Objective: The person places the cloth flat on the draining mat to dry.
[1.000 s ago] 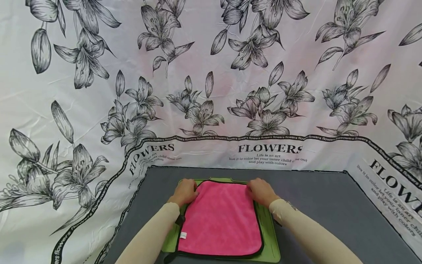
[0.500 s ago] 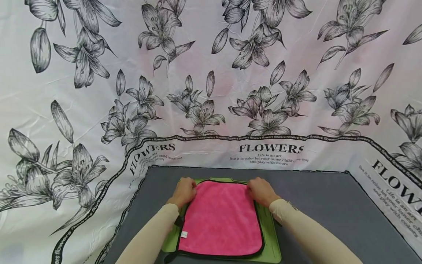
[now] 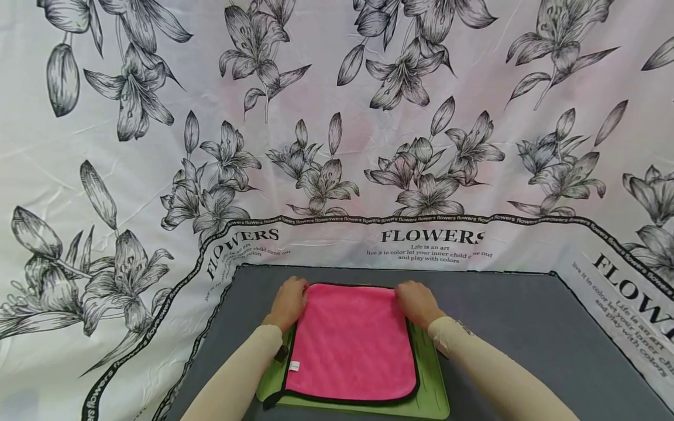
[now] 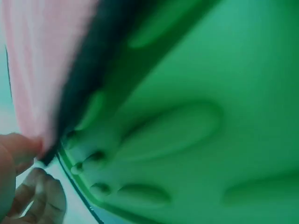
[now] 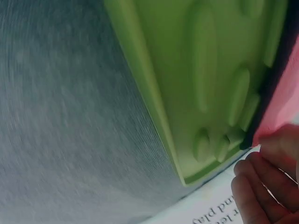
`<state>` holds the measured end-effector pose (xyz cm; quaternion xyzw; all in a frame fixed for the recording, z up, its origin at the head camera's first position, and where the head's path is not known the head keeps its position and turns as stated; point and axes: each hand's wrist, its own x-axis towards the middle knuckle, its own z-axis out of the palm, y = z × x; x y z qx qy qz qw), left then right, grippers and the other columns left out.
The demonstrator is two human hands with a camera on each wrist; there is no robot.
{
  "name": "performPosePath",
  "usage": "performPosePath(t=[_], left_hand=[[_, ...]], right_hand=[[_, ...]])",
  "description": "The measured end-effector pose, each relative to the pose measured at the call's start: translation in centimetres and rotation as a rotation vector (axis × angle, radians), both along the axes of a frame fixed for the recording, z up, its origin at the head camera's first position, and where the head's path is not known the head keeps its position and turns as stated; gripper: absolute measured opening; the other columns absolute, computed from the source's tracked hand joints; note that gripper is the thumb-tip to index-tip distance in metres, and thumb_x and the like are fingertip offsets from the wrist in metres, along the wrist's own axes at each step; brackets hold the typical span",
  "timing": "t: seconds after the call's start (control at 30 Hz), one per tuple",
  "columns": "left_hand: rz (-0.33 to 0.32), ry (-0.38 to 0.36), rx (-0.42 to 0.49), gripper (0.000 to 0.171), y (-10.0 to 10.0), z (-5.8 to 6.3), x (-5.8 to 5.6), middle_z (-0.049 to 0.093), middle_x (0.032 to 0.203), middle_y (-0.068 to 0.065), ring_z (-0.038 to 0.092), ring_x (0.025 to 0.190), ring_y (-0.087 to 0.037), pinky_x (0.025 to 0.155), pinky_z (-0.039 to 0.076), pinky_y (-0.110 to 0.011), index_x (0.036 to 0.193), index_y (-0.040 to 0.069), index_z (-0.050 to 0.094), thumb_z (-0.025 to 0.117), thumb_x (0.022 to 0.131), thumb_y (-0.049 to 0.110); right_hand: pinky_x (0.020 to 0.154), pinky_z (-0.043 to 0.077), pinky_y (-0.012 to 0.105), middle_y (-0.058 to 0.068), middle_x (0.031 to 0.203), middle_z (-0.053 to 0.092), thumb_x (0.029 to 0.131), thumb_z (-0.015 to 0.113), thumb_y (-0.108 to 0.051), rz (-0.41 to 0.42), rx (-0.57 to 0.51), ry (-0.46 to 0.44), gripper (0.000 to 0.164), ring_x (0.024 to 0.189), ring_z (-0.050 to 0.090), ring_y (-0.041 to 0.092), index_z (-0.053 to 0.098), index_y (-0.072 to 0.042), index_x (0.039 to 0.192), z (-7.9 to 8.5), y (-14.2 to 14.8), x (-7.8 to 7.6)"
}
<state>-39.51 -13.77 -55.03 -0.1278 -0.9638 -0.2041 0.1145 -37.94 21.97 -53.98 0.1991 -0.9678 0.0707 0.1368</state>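
Note:
A pink cloth [image 3: 353, 345] with a black border and a small white tag lies spread over a green ridged tray [image 3: 429, 374]. My left hand [image 3: 288, 304] pinches the cloth's far left corner; in the left wrist view, thumb and fingers [image 4: 42, 198] meet near that corner, which is raised off the tray. The far right corner is pinched by my right hand [image 3: 419, 304], and the right wrist view shows its fingers [image 5: 261, 182] beside the cloth's black edge. Much of the tray is hidden beneath the cloth.
The tray rests on a dark grey tabletop [image 3: 505, 316]. Around the table's back and sides hangs a white sheet [image 3: 326, 245] printed with flowers and lettering. A short black loop [image 3: 272, 400] sticks out from the cloth's near left corner.
My left hand has moved slightly left and away from me, drawing the cloth's far left corner along and straightening its far edge. The near edge has shifted slightly farther away. The right hand barely moved.

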Motion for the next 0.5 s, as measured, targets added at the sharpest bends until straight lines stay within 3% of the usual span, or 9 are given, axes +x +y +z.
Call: performPosePath(t=[0.13,0.27,0.5], left_hand=[[-0.032,-0.016,-0.122,0.030,0.1,-0.8,0.2,0.071,0.124,-0.015,0.065,0.115,-0.036,0.097,0.060,-0.055,0.130,0.011,0.079,0.079,0.101,0.013],[-0.051,-0.018,-0.242,0.031,0.0,-1.4,0.2,0.074,0.127,-0.012,0.063,0.117,-0.036,0.100,0.057,-0.057,0.133,0.017,0.080,0.077,0.102,0.017],[-0.070,-0.040,-0.299,0.027,0.0,-1.0,0.6,0.074,0.129,-0.011,0.060,0.118,-0.036,0.096,0.054,-0.057,0.131,0.021,0.080,0.076,0.104,0.018]], right_hand=[[0.065,0.062,0.056,0.006,0.074,0.068,0.096,0.073,-0.005,0.003,0.003,-0.016,0.025,0.072,0.072,0.036,0.069,-0.013,0.073,-0.8,0.0,0.1],[0.065,0.062,0.055,0.002,0.072,0.065,0.098,0.074,-0.011,0.021,0.004,-0.012,0.030,0.072,0.072,0.034,0.066,-0.017,0.070,-1.3,0.1,0.2],[0.061,0.060,0.051,0.000,0.069,0.063,0.098,0.073,-0.010,0.038,0.009,-0.022,0.035,0.066,0.069,0.031,0.061,-0.019,0.067,-1.4,0.2,0.4]])
